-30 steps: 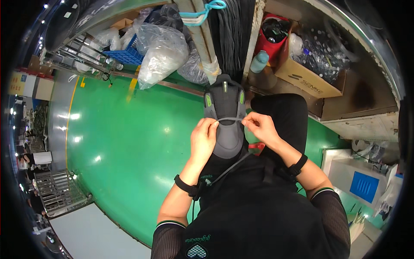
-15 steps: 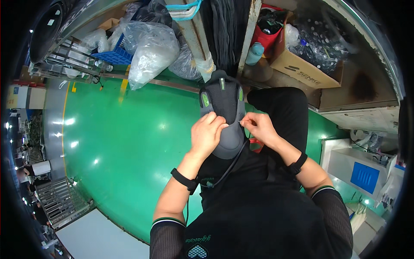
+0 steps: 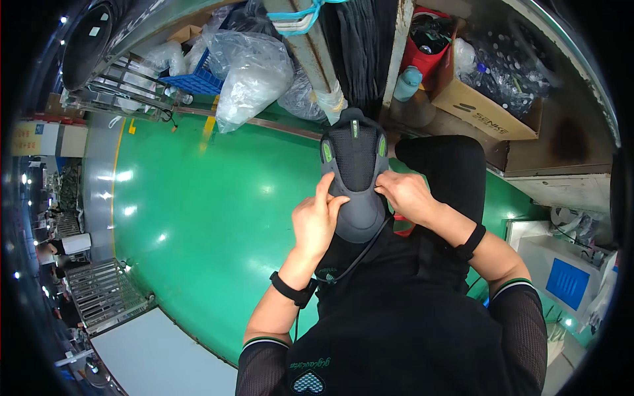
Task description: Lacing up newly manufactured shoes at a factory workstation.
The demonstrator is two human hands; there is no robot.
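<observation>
A dark grey shoe with a black tongue and green side patches points its toe toward me, laces not visible. My left hand rests at its left side. The index finger reaches up along the edge, the thumb lies on the upper near the toe, and the two are apart. At the opposite edge of the opening, my right hand is closed in a pinch against the upper. Whatever sits between those fingertips is too small to make out. Under the toe, a dark cord runs down toward my lap.
A rusty metal post stands beyond the shoe. Clear plastic bags and a blue crate are at far left. A cardboard box of small packets and a light-blue bottle sit on the right shelf. My bent knee is right.
My left fingers have spread from a closed pinch, index finger now extended along the shoe. The right hand stays pinched and now presses on the shoe's edge. The whole view has shifted slightly.
</observation>
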